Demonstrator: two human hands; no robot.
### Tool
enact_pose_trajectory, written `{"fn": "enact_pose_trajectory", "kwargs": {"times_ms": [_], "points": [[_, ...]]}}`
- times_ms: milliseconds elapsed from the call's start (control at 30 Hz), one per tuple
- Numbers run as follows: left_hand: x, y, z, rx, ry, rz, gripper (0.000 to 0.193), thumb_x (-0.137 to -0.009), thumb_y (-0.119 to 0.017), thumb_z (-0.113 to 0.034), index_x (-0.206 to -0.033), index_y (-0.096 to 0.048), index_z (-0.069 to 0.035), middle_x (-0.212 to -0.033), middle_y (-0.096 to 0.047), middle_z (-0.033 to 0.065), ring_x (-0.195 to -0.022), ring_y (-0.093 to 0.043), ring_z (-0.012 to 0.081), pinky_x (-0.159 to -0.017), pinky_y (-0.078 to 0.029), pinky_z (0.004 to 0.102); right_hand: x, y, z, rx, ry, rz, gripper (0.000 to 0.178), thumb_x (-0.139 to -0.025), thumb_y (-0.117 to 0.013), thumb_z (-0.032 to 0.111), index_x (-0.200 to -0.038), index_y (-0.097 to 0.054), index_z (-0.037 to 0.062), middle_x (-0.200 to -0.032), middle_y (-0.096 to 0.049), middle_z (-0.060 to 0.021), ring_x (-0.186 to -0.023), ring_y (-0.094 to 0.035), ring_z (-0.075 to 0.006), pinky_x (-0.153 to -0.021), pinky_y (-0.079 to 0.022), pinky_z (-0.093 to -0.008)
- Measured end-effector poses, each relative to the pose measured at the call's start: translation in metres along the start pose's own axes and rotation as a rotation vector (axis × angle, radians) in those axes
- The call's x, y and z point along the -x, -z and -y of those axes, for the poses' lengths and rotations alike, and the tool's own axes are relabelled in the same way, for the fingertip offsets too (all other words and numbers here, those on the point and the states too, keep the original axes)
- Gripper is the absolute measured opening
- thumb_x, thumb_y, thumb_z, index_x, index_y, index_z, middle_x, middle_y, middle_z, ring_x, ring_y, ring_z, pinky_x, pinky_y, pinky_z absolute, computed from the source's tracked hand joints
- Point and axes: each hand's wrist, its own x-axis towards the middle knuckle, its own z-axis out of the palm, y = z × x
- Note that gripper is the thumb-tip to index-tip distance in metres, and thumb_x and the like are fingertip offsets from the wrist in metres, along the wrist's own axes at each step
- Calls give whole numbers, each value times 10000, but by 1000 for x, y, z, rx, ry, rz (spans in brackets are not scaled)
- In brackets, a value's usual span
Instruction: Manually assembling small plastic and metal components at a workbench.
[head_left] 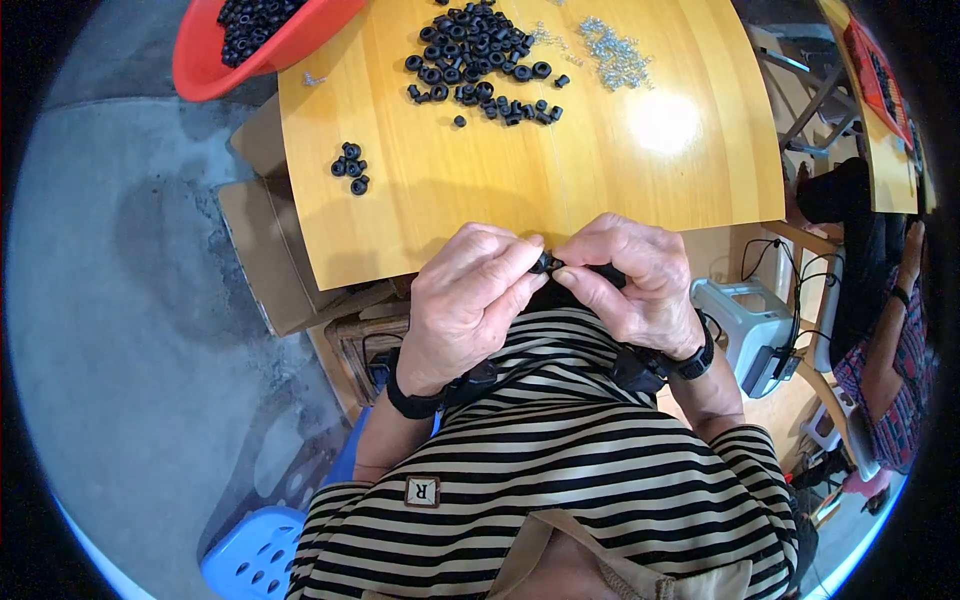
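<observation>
Close to the table's near edge, my two hands meet around a small black plastic part (543, 264). My left hand (473, 290) pinches it from the left between thumb and fingertips. From the right, my right hand (630, 275) is closed in a pinch at the part's other end; whether it grips a separate piece there is too small to tell. Further up the table lies a pile of black round parts (470, 50), with several loose ones along its near side. A small group of black parts (351, 167) sits near the table's left edge. Small silvery screws (613, 55) are heaped right of the pile.
A red basin (280, 55) of black parts overhangs the table's (430, 170) far left corner. Cardboard boxes (270, 250) stand under the left side. At right are a light grey-blue stool (745, 315) with black cables and another person (885, 340). A blue stool (255, 555) is lower left.
</observation>
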Motion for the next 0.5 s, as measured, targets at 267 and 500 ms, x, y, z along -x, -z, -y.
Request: {"fn": "enact_pose_trajectory", "kwargs": {"times_ms": [267, 500], "points": [[5, -1, 0, 8, 67, 57, 297, -711, -739, 73, -996, -665, 41, -868, -664, 137, -777, -645, 246, -690, -519, 312, 1, 2, -2, -17, -56, 66, 142, -761, -748, 10, -871, -658, 4, -752, -648, -104, -665, -637, -217, -590, -493, -297], [10, -4, 7, 41, 48, 15, 317, -724, -730, 57, -1027, -654, 4, -825, -637, 117, -739, -626, 248, -648, -497, 325, 4, -2, -10, -93, -81, 64, 129, -785, -746, 27, -875, -658, 2, -776, -646, -89, -674, -615, -184, -605, -483, -294]]}}
